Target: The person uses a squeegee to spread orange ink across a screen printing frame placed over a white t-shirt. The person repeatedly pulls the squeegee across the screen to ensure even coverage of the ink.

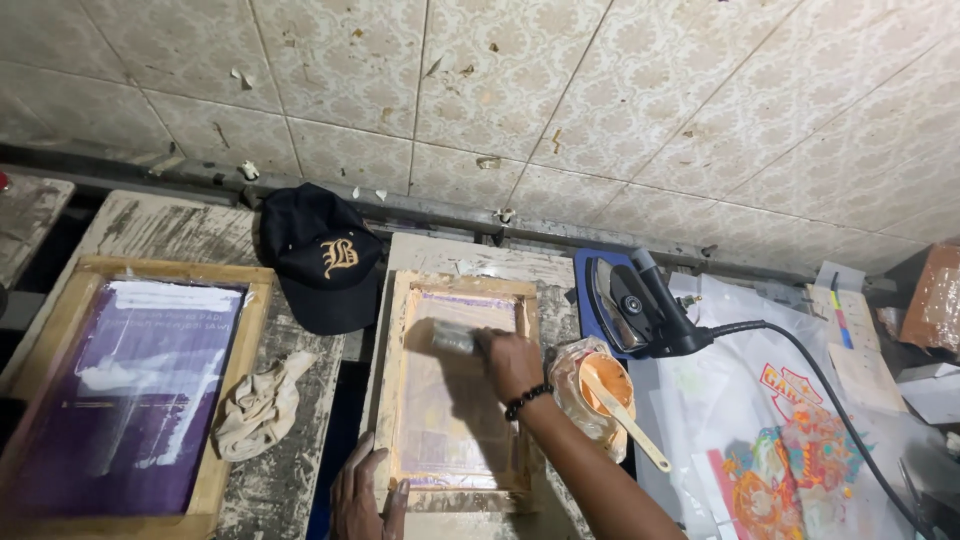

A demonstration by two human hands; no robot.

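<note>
A small wooden screen-printing frame (402, 330) with a pale mesh lies on the worn bench in the middle. My right hand (508, 360), with a black bead bracelet on the wrist, is closed on a squeegee (452, 338) pressed to the mesh near the frame's far end; the tool is blurred. My left hand (366, 492) rests flat on the frame's near left corner, fingers spread, holding nothing.
A larger wooden frame with purple mesh (135, 385) lies at the left, a crumpled rag (258, 405) beside it. A black cap (322, 258) sits behind. Right of the small frame are an orange ink tub with a stick (607, 385), an electric iron (630, 300) and printed sheets (790, 450).
</note>
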